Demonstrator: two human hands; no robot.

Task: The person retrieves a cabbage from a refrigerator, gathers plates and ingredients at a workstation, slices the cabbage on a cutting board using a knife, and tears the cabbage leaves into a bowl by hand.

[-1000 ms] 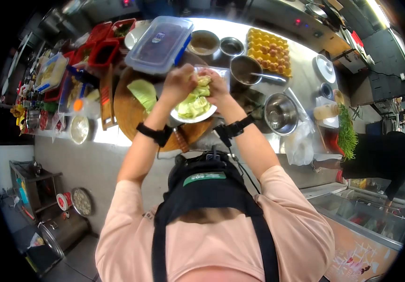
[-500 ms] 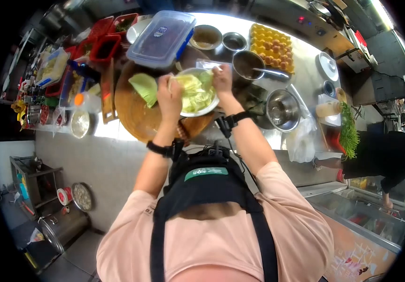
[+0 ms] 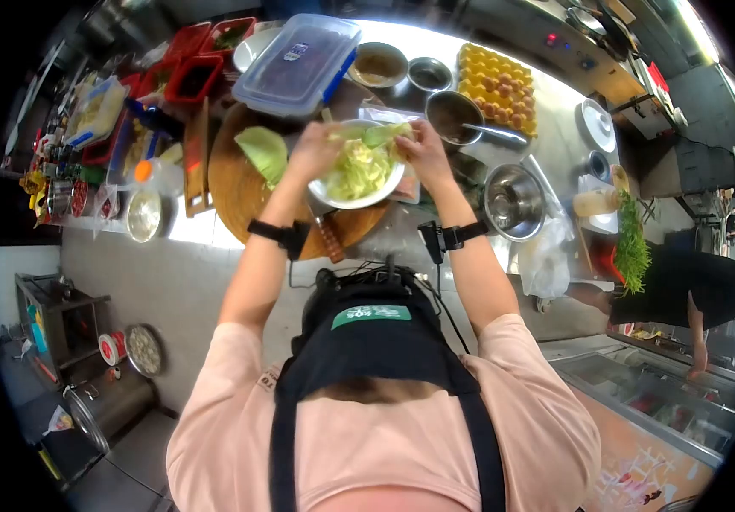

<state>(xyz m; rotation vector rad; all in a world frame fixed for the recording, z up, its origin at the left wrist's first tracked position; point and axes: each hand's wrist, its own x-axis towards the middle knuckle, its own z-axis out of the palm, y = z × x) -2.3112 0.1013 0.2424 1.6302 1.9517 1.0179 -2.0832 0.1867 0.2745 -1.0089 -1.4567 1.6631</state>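
Observation:
A white bowl (image 3: pixel 323 191) of torn pale-green cabbage pieces (image 3: pixel 361 172) stands at the right side of the round wooden chopping board (image 3: pixel 235 192). Over its right rim, my right hand (image 3: pixel 427 154) pinches a cabbage leaf (image 3: pixel 385 134). My left hand (image 3: pixel 315 152) is above the bowl's left rim, its fingers smeared by motion, so what they hold does not show. A larger cabbage leaf (image 3: pixel 262 155) lies on the board to the left. Beside the bowl, a knife's brown handle (image 3: pixel 331 241) points toward me.
Behind the board sits a lidded plastic box (image 3: pixel 299 64). Sauce bowls (image 3: pixel 453 115), an egg tray (image 3: pixel 497 85) and a steel bowl (image 3: pixel 514 201) are to the right. Red baskets (image 3: pixel 194 78) and a bottle with an orange cap (image 3: pixel 159 179) stand left. Another person (image 3: pixel 683 282) bends at the far right.
My hands have moved apart, the left going left and the right going right. More torn pieces show in the bowl. The knife handle is now more visible. The other person has shifted slightly.

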